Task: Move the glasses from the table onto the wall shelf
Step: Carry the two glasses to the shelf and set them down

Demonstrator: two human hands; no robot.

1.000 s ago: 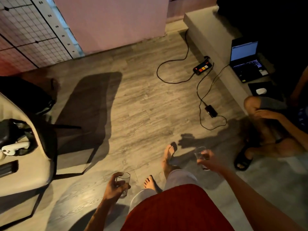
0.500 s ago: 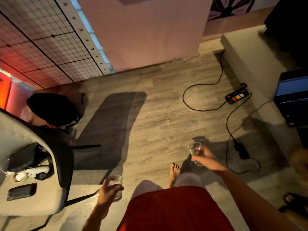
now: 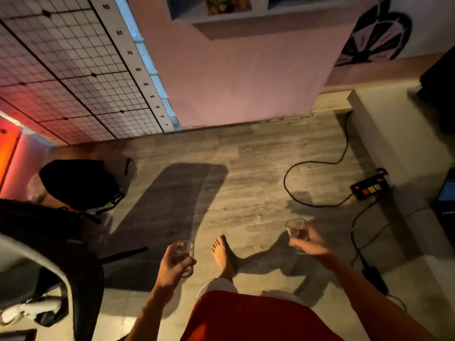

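While each hand carries a glass above the floor, the only writing that can be read is on the white measuring strip (image 3: 138,67) fixed to the wall beside the wire grid panel (image 3: 61,77): it climbs in tens, 10 at the bottom through 50, 60, 70 and 80 to 90 near the top. The power strip (image 3: 370,187) on the floor shows coloured switches, but any lettering on it is too small to tell.

The left hand (image 3: 173,265) has its fingers curled round the left glass (image 3: 185,257), thumb on the near side, gripping its wall. That glass stands roughly upright, its long axis vertical and its open mouth facing up, leaning a little away from the person. The right hand (image 3: 309,243) wraps the lower half of the right glass (image 3: 296,233) in the same closed grip; this glass is also mouth up, tilted slightly toward the left. Both are clear tumblers; whether there is any liquid in them cannot be told in the dim light.

Both glasses hang in the air over the grey wooden floor (image 3: 246,183), on either side of a bare foot (image 3: 221,254). The wall shelf (image 3: 246,18) is high on the pink wall ahead, well apart from both glasses, with something colourful and blurred in one of its compartments. The rounded table (image 3: 32,252) edge sits at the lower left.
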